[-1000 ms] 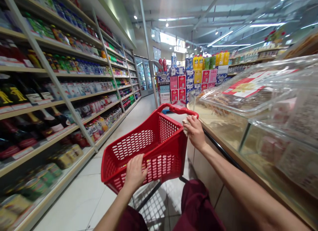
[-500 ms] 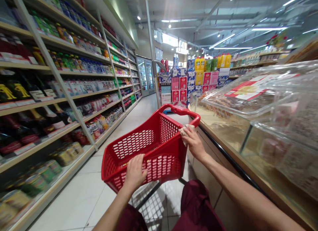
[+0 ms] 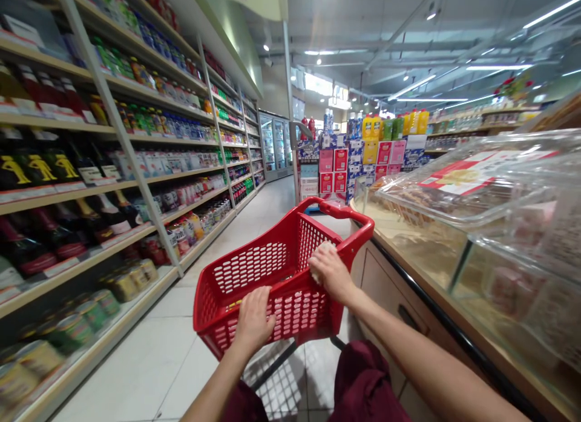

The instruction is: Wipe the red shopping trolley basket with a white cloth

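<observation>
Pale floor tiles (image 3: pixel 172 355) cover the aisle of a bright shop, and on them stands a red shopping cart (image 3: pixel 336 313), just in front of the person. Its basket walls have many small holes, and inside a bit of yellow shows, too small to tell what it is. The right hand (image 3: pixel 331 275) is at the near rim, close to the handle (image 3: pixel 334 211); its grip is closed on a crumpled white cloth (image 3: pixel 325 247), which touches the cart. The left hand (image 3: pixel 254 319) lies farther along the same rim, its grip bent over the edge and holding it. Below are the person's maroon trousers (image 3: pixel 367 379). To the right, very near the cart, a worktop (image 3: pixel 408 252) carries clear plastic packages (image 3: pixel 458 177) behind a low glass panel. Along the left side, tall shelves (image 3: pixel 59 126) bear bottles (image 3: pixel 39 168) and cans (image 3: pixel 88 313). Beyond the cart are stacked boxes (image 3: pixel 333 161) with yellow jugs (image 3: pixel 372 126) on top, and, farther, glass-door fridges (image 3: pixel 275 137).
</observation>
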Motion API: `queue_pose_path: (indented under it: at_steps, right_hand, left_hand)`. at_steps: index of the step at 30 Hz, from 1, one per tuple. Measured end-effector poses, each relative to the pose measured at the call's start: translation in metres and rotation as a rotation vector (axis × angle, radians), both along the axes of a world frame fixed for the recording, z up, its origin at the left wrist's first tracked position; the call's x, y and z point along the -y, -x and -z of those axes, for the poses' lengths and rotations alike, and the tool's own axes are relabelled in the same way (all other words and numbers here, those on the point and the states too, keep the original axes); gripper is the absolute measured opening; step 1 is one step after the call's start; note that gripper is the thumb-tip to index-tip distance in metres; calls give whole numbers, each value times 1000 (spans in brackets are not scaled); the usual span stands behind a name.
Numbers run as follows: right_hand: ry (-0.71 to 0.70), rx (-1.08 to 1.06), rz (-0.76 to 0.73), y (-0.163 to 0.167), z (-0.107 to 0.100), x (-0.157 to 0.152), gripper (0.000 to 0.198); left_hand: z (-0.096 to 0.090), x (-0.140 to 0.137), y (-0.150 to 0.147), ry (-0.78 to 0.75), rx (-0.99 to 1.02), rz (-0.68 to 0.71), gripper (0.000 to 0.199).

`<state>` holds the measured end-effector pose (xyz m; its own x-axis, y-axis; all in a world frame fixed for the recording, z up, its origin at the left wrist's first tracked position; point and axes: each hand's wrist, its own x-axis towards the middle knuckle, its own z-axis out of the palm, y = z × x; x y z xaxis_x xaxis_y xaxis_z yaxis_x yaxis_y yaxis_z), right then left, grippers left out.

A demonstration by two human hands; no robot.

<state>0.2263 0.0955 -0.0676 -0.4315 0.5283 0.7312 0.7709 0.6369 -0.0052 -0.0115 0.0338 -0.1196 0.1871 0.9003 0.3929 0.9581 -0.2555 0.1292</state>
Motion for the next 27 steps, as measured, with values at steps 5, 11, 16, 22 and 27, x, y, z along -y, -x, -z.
queue_pose_path:
  at_steps: [5,11,16,22,27]
  right_hand:
    - [7,122,-64,2,12,10,35]
    - [-106,-51,151,-24,4,-1,27]
    - [-143,-35,-102,24,30,13,25]
    - [-70,-190,-48,-10,90,44,25]
    - [-59,-240,-54,-16,75,54,26]
  left_hand:
    - [1,1,3,-1,-20,7,53]
    - [3,2,1,-47,-5,2,53]
    - [6,2,4,-61,-17,25,54]
    - [4,3,4,-50,-2,22,55]
    - [1,4,5,8,-4,51,58]
